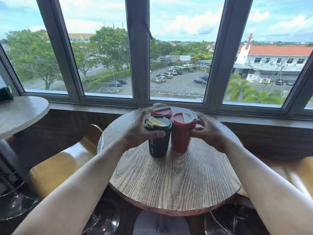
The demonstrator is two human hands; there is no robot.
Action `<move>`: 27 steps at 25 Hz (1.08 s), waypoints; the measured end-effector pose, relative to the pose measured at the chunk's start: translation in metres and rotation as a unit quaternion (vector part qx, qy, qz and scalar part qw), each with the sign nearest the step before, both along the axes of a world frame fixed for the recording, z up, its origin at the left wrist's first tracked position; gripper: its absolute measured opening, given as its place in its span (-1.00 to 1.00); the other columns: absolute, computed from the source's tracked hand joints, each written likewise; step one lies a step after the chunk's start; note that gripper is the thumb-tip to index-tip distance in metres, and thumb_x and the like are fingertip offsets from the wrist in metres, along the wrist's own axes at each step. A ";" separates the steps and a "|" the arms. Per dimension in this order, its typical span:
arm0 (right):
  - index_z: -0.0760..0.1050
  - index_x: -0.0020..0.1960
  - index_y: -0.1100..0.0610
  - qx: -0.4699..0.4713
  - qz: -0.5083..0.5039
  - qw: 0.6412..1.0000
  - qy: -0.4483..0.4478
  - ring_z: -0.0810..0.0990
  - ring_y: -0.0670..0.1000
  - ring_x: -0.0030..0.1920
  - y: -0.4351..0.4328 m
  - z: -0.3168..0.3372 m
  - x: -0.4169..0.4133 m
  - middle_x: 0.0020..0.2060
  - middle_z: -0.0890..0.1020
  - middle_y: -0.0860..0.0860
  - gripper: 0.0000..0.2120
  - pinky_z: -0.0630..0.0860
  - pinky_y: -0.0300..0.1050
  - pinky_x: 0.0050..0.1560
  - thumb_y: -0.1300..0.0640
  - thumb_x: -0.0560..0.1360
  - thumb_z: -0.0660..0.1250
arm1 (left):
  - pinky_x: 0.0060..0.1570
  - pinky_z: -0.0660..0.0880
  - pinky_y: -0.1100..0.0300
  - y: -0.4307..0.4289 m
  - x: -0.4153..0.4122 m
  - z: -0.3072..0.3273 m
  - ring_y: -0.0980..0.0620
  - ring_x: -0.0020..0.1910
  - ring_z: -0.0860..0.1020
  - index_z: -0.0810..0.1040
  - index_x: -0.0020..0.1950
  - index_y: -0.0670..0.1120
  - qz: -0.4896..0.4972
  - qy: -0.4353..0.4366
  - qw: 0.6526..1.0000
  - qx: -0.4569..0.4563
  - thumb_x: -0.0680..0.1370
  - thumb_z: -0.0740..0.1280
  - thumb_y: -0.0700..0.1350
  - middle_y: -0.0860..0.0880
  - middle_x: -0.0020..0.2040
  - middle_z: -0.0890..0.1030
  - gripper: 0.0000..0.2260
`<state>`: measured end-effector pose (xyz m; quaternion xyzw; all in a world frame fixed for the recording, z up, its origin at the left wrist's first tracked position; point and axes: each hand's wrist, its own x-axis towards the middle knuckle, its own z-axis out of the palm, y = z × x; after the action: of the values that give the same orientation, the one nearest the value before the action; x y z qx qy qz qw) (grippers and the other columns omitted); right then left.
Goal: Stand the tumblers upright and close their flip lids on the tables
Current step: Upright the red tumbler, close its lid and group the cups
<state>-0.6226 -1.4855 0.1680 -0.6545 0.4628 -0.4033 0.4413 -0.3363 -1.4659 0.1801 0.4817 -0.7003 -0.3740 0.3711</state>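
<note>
With all three tumblers standing on the round tabletop (177, 184), the left hand (140, 131) is clamping the black tumbler (158, 141) and the right hand (208, 131) the near red tumbler (181, 133), whose flip lids look shut, so releasing both seems next.

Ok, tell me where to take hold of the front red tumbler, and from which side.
Grip the front red tumbler around its upper body just under the lid rim, coming from its right. It stands upright and tapers downward, the dark tumbler crowds its left, and the right hand is already there.
</note>
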 end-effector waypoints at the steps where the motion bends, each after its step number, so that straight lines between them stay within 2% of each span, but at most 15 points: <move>1: 0.39 0.41 0.01 0.001 0.001 1.000 -0.001 0.63 0.13 0.20 0.001 0.001 0.000 0.26 0.57 0.09 -0.29 0.54 0.04 0.19 0.19 0.33 0.58 | 0.21 0.57 -0.11 0.001 0.000 0.001 -0.09 0.20 0.61 0.20 0.52 0.17 -0.005 -0.003 1.000 0.002 0.19 0.62 0.21 -0.04 0.30 0.52 0.00; 3: 0.38 0.42 0.01 0.005 0.004 1.000 0.004 0.62 0.13 0.22 0.003 0.002 0.002 0.26 0.56 0.08 -0.24 0.53 0.01 0.18 0.14 0.30 0.62 | 0.21 0.57 -0.03 0.001 0.001 0.001 -0.08 0.21 0.60 0.17 0.54 0.17 -0.012 -0.014 1.000 0.001 0.22 0.63 0.20 -0.07 0.32 0.52 -0.01; 6: 0.32 0.47 0.00 0.002 -0.010 1.000 0.028 0.58 0.09 0.24 0.010 0.011 0.003 0.26 0.54 0.03 -0.10 0.49 -0.06 0.17 -0.01 0.21 0.63 | -0.03 0.55 0.38 0.003 0.001 0.003 -0.02 0.16 0.59 0.14 0.57 0.10 -0.005 -0.026 1.000 -0.011 0.39 0.58 0.03 -0.03 0.27 0.49 -0.12; 7: 0.30 0.49 0.01 -0.004 -0.022 0.999 0.038 0.57 0.06 0.25 0.011 0.015 0.003 0.27 0.52 0.02 -0.09 0.48 -0.07 0.17 -0.05 0.23 0.60 | -0.07 0.52 0.43 0.005 0.001 0.007 -0.01 0.17 0.58 0.14 0.58 0.08 0.004 -0.032 0.999 -0.018 0.43 0.55 0.01 -0.03 0.27 0.47 -0.16; 9: 0.30 0.50 0.00 -0.019 -0.046 0.997 0.058 0.56 0.03 0.26 0.014 0.023 0.002 0.29 0.52 0.02 -0.07 0.49 0.00 0.24 -0.23 0.23 0.55 | 0.02 0.45 0.33 0.006 0.002 0.015 -0.01 0.27 0.53 0.17 0.57 0.08 0.026 -0.053 0.997 -0.044 0.46 0.49 0.12 -0.02 0.35 0.43 -0.22; 11: 0.35 0.45 -0.02 -0.037 -0.069 0.995 0.066 0.56 0.04 0.27 0.018 0.031 0.003 0.29 0.55 0.01 -0.02 0.48 0.15 0.32 -0.46 0.17 0.46 | 0.14 0.42 0.17 0.009 0.006 0.026 0.01 0.33 0.47 0.20 0.54 0.12 0.034 -0.078 0.993 -0.077 0.43 0.40 0.33 -0.03 0.43 0.41 -0.23; 12: 0.39 0.41 -0.03 -0.050 -0.082 0.993 0.070 0.56 0.04 0.26 0.019 0.035 0.003 0.26 0.57 0.00 -0.06 0.48 0.19 0.32 -0.51 0.18 0.40 | 0.21 0.43 0.09 0.010 0.007 0.031 0.02 0.34 0.45 0.21 0.53 0.15 0.039 -0.082 0.992 -0.090 0.40 0.33 0.39 -0.05 0.46 0.40 -0.23; 13: 0.43 0.35 -0.04 -0.067 -0.096 0.990 0.074 0.57 0.03 0.24 0.018 0.038 0.002 0.22 0.60 -0.02 -0.17 0.48 0.21 0.30 -0.52 0.24 0.35 | 0.26 0.44 0.02 0.011 0.007 0.036 0.01 0.36 0.44 0.21 0.52 0.17 0.047 -0.085 0.990 -0.104 0.40 0.30 0.41 -0.05 0.47 0.39 -0.25; 15: 0.49 0.24 -0.04 -0.105 -0.129 0.983 0.072 0.59 0.02 0.17 0.019 0.047 0.004 0.09 0.63 -0.06 -0.46 0.52 0.15 0.24 -0.38 0.43 0.30 | 0.32 0.42 -0.05 0.017 0.007 0.048 0.01 0.39 0.43 0.26 0.50 0.18 0.059 -0.098 0.983 -0.146 0.44 0.29 0.38 -0.03 0.46 0.41 -0.32; 18: 0.55 0.16 0.01 -0.155 -0.170 0.970 0.074 0.61 0.02 0.10 0.021 0.064 0.008 -0.02 0.63 -0.06 -0.70 0.48 -0.09 0.04 -0.16 0.56 0.28 | 0.32 0.41 0.01 0.026 0.004 0.065 0.06 0.35 0.43 0.40 0.41 0.12 0.074 -0.130 0.966 -0.211 0.53 0.36 0.21 0.04 0.43 0.42 -0.51; 21: 0.59 0.11 0.08 -0.197 -0.169 0.961 0.094 0.61 0.01 0.04 0.026 0.083 0.015 -0.05 0.64 -0.05 -0.72 0.43 -0.14 -0.01 -0.09 0.58 0.29 | 0.21 0.50 0.09 0.040 -0.001 0.082 0.08 0.23 0.53 0.51 0.30 0.07 0.068 -0.152 0.952 -0.255 0.57 0.39 0.05 0.07 0.33 0.50 -0.69; 25: 0.60 0.06 0.10 -0.226 -0.119 0.960 0.111 0.62 -0.01 -0.05 0.038 0.108 0.038 -0.11 0.63 -0.04 -0.79 0.45 -0.15 -0.05 -0.01 0.57 0.31 | 0.04 0.58 0.21 0.064 -0.001 0.101 0.16 -0.02 0.62 0.59 0.16 0.00 0.067 -0.194 0.941 -0.270 0.59 0.37 0.01 0.07 0.04 0.65 -0.82; 27: 0.61 0.03 0.08 -0.241 -0.091 0.958 0.122 0.61 -0.04 -0.08 0.045 0.115 0.056 -0.13 0.63 -0.09 -0.83 0.45 -0.16 -0.06 0.01 0.57 0.31 | -0.03 0.57 0.29 0.076 0.004 0.107 0.17 -0.07 0.63 0.61 0.14 0.00 0.078 -0.230 0.937 -0.251 0.59 0.37 0.02 0.06 0.01 0.68 -0.83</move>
<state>-0.5667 -1.4403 0.2831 -0.7408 0.4595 -0.4587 0.1719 -0.3321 -1.3896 0.2868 0.4983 -0.7981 -0.0349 0.3370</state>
